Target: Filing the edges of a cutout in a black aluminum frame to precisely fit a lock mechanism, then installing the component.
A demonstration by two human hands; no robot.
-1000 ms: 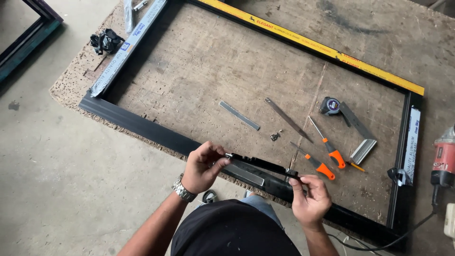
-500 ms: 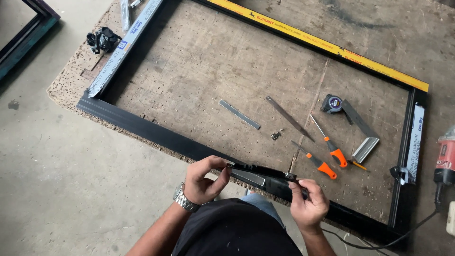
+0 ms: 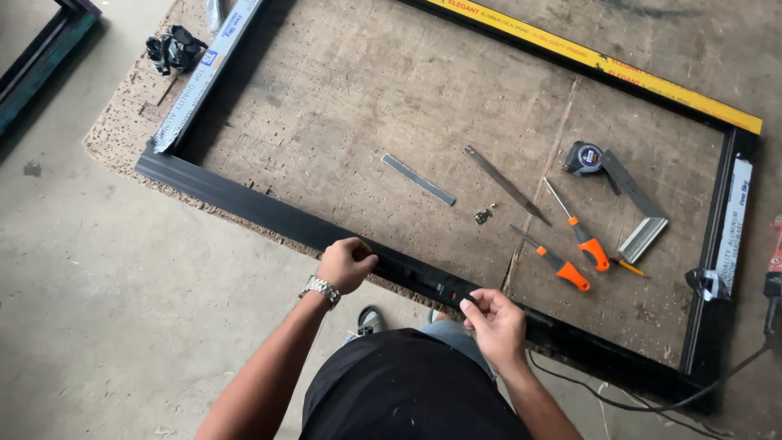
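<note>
A large black aluminium frame (image 3: 244,204) lies flat on a worn chipboard sheet (image 3: 350,98). A slim black lock strip (image 3: 423,281) sits along the frame's near rail. My left hand (image 3: 346,265), with a wristwatch, is curled at the strip's left end, thumb against it. My right hand (image 3: 493,322) pinches the strip's right end with thumb and fingertips. Both hands rest on the rail, just in front of my body.
Inside the frame lie a flat metal bar (image 3: 418,179), a file (image 3: 505,183), small screws (image 3: 484,215), two orange-handled screwdrivers (image 3: 590,253), a tape measure (image 3: 585,157) and a try square (image 3: 643,220). A power tool (image 3: 772,285) and its cable (image 3: 635,399) sit at right.
The black strip was held tilted just above the near rail; now it lies down along the rail. Both hands have lowered onto the rail with it.
</note>
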